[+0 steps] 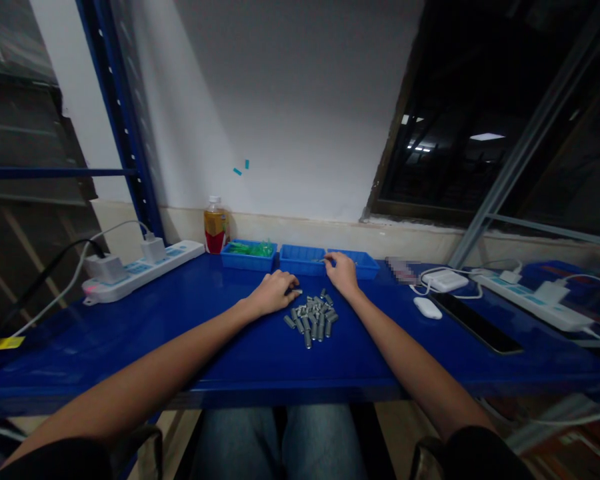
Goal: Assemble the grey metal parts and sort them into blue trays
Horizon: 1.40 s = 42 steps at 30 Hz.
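A loose pile of small grey metal cylinders point(314, 319) lies on the blue table, with smaller shiny pieces among them. Beside the pile's far left edge, my left hand point(274, 292) rests with curled fingers. A small pale metal piece point(299, 292) shows at its thumb and fingertips. My right hand point(342, 273) reaches over the front right corner of the middle blue bin point(300, 268). Its thumb and forefinger are pinched together, and whatever they hold is too small to name.
Green pieces fill the left bin point(250, 261); the right bin point(367, 270) is partly hidden. A drink bottle point(215, 227) stands behind. Power strips point(145, 270) with cables lie at both sides. At right are a phone point(475, 323), a white earbud case point(427, 308) and a charger point(445, 280).
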Each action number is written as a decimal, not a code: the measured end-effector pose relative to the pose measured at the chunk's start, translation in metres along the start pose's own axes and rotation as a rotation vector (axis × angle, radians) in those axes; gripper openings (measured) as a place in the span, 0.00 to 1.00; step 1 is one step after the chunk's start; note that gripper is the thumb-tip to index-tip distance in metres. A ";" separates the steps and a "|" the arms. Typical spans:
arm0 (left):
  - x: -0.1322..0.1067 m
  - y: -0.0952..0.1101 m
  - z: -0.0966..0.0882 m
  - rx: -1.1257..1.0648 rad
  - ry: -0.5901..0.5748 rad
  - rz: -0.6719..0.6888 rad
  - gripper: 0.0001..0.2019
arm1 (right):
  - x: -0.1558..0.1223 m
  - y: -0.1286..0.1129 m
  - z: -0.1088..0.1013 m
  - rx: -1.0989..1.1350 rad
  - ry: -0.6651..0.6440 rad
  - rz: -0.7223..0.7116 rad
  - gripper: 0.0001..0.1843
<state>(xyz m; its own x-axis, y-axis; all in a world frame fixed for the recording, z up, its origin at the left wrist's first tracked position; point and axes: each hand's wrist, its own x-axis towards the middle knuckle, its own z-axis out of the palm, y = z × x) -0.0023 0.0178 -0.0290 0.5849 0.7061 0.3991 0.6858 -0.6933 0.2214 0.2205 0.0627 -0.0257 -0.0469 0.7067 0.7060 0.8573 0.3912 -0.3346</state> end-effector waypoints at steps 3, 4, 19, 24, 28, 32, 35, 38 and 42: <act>-0.001 0.001 0.002 0.019 -0.015 -0.011 0.11 | 0.000 0.000 -0.001 -0.032 -0.028 -0.009 0.11; -0.001 0.001 0.002 0.018 -0.013 -0.008 0.11 | 0.000 0.000 -0.001 -0.039 -0.040 -0.011 0.11; -0.002 0.002 0.002 -0.039 0.143 0.000 0.05 | -0.004 -0.009 -0.004 -0.146 -0.079 -0.053 0.13; -0.003 0.003 0.000 -0.042 0.164 -0.002 0.04 | -0.008 -0.021 -0.012 -0.178 -0.039 -0.012 0.13; -0.002 0.004 -0.002 -0.064 0.210 -0.012 0.03 | -0.014 -0.046 -0.023 -0.091 0.023 -0.074 0.12; -0.003 0.006 -0.003 -0.115 0.298 0.016 0.04 | -0.022 -0.069 -0.025 0.195 -0.215 -0.087 0.13; -0.004 0.008 -0.004 -0.139 0.331 0.050 0.04 | -0.025 -0.075 -0.023 0.340 -0.318 -0.026 0.11; -0.004 0.009 -0.004 -0.164 0.345 0.071 0.03 | -0.026 -0.073 -0.021 0.424 -0.374 0.020 0.11; -0.003 0.007 0.000 -0.244 0.334 0.068 0.07 | -0.026 -0.068 -0.016 0.485 -0.456 0.033 0.13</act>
<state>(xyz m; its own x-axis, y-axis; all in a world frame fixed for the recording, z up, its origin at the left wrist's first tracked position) 0.0012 0.0110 -0.0286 0.4252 0.5994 0.6782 0.5037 -0.7793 0.3729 0.1718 0.0090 -0.0113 -0.3278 0.8596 0.3919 0.5395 0.5108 -0.6693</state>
